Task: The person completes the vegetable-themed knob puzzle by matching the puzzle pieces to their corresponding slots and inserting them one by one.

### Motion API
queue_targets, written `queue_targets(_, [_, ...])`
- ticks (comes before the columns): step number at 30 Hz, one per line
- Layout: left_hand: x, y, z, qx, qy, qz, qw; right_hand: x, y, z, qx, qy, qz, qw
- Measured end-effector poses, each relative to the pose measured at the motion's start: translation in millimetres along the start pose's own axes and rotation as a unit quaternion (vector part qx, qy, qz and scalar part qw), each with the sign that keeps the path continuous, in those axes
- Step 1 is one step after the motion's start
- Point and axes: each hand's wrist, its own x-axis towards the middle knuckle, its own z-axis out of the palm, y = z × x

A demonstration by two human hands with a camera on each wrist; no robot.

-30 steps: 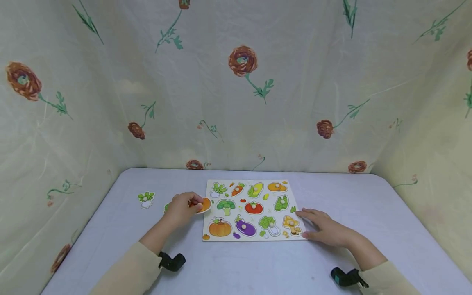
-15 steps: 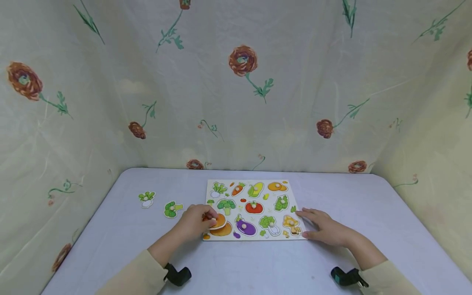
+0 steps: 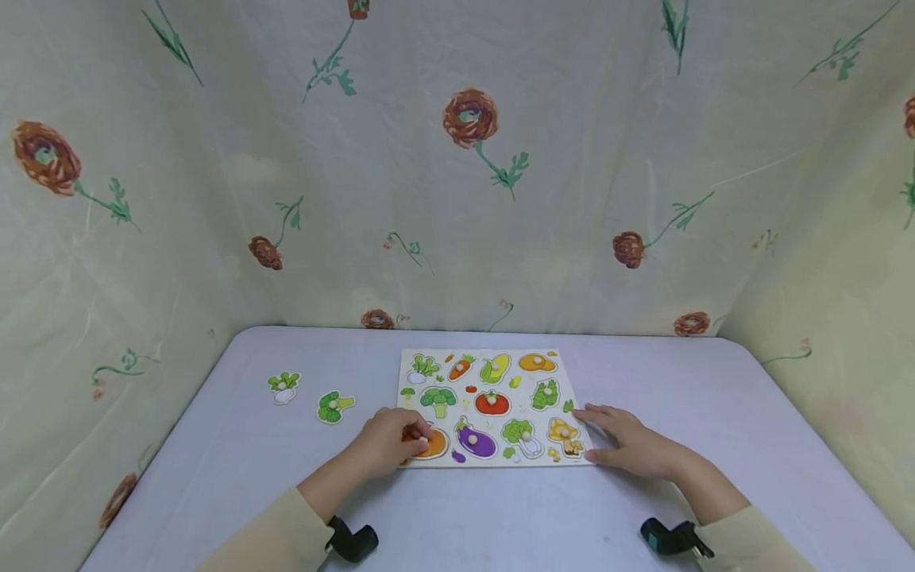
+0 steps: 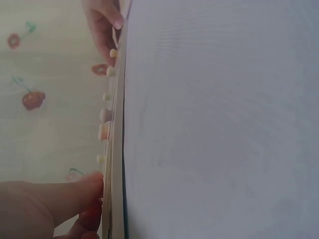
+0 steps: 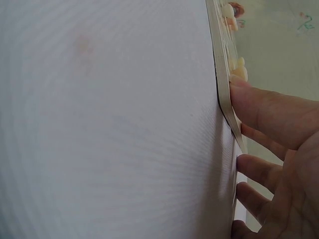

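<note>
My left hand pinches an orange pumpkin puzzle piece by its knob. The piece lies over the pumpkin shape at the near left corner of the white vegetable puzzle board, and my fingers cover part of it. In the left wrist view, the thumb and fingertips are right at the board's surface. My right hand rests at the board's right edge with its fingers spread. In the right wrist view, the thumb touches the board's edge near a knob.
Left of the board, a radish piece and a broccoli piece lie on the white tablecloth. On the board are several knobbed vegetables, among them an eggplant and a tomato. A flowered curtain surrounds the table.
My left hand has carried the pumpkin piece from the board's upper left edge rightward and toward me, down onto the pumpkin shape. The broccoli piece is now uncovered. My right hand has stayed put.
</note>
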Motion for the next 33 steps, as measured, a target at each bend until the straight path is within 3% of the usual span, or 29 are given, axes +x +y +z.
queue_targets(22, [3.8,-1.7,0.7,-0.029,-0.012,0.0,0.9995,-0.6,1,1,0.005,-0.001,-0.001,1.0])
queue_targets(28, [3.6,-5.3,-6.7,-0.039,0.003,-0.023,0.999,-1.0,0,1,0.0,0.001,-0.003,1.0])
queue_targets(33, [1.6,-11.1,-21.2,-0.023,0.046,-0.035,0.9981,-1.1,-1,1,0.0,0.001,-0.004,1.0])
